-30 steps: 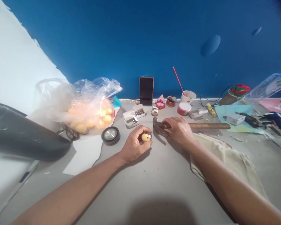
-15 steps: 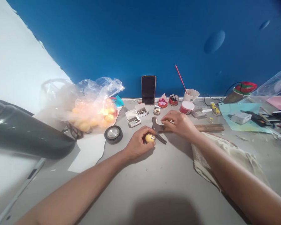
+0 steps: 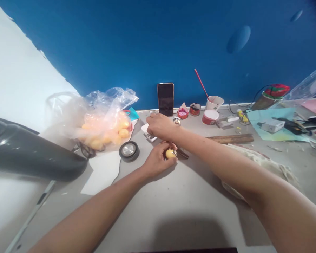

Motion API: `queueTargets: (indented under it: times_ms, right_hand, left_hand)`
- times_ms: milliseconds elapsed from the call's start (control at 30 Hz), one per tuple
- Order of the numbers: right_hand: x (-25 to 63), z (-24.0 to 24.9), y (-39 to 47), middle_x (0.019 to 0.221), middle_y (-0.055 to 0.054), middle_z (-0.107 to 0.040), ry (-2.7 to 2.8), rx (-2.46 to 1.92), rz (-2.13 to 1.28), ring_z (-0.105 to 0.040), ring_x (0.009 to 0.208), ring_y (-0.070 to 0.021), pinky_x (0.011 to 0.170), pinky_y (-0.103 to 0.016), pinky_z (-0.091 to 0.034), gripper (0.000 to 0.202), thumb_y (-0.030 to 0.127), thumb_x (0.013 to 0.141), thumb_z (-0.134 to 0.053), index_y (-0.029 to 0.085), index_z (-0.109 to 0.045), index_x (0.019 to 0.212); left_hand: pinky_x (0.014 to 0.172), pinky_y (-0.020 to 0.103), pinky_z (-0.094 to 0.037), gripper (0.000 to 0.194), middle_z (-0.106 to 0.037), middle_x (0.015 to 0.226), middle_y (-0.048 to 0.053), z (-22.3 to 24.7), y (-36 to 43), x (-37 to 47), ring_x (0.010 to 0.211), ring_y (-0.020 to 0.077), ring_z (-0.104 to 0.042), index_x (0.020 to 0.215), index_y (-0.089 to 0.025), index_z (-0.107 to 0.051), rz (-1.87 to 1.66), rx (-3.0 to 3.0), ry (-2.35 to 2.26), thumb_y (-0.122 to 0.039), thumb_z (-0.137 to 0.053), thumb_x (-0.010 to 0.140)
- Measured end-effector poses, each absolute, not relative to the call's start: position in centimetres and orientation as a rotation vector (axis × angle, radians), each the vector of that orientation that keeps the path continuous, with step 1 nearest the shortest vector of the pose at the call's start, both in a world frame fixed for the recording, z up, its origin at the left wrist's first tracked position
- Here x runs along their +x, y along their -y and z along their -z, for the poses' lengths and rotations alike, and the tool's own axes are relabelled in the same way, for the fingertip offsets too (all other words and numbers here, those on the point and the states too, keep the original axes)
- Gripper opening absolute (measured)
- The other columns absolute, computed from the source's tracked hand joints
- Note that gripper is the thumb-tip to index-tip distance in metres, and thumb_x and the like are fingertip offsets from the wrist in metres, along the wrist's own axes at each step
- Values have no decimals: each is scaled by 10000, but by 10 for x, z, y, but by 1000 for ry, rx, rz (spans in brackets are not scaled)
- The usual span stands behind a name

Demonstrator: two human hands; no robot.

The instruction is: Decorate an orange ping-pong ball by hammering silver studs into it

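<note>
My left hand (image 3: 159, 159) is wrapped round a small yellow ball (image 3: 171, 154) with silvery bits on its right side. My right hand (image 3: 161, 125) reaches across to the small white box (image 3: 145, 130), and its fingertips are hidden over the box. Earlier, this box held small metal pieces; its contents are now mostly covered. Under my right forearm lies a hammer, its wooden handle (image 3: 230, 138) sticking out to the right and its claw (image 3: 183, 154) showing beside the ball. Behind my right wrist sits a small round thing (image 3: 177, 121) with a shiny, studded top.
A black phone (image 3: 165, 99) leans against the blue wall. At left are a clear bag of yellow balls (image 3: 102, 126), a dark round lid (image 3: 129, 151) and a big grey cylinder (image 3: 34, 151). A paper cup (image 3: 215, 103), red tub (image 3: 210, 117) and cloth (image 3: 265, 168) stand or lie rightward.
My right hand has moved left from above the hammer to the small white box. My left hand stays round the yellow ball, nearly in place. The view has shifted slightly.
</note>
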State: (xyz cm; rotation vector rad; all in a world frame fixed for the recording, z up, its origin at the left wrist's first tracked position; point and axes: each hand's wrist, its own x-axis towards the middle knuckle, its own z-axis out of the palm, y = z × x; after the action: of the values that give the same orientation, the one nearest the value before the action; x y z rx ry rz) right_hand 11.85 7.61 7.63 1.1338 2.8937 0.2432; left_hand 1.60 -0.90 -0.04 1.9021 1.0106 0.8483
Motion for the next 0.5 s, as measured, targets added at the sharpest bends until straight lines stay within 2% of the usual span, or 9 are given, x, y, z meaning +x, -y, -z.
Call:
queueTargets:
  times_ms: [200,500]
  right_hand:
    - [111,-70,-86,1083,-194,-748,-2844,1227,-95,-672,1086,-305,837,-343,-487,206,166,910,-653,92,-779,1055]
    - [112,-61,-91,1084,-173,-773,-2830,1101,-114,-675,1106,-304,826,-343,-466,230,143,862,-641,144,-812,1016]
  left_hand:
    - [795,350,-511,219,-681,970,46,2,7,17,872,220,-647,957,-198,-654,-859,1882,-982,-240,-688,745]
    - [843,372,-523,214,-706,979,51,1,9,17,924,246,-670,960,-202,-656,-843,1871,-989,-233,-691,751]
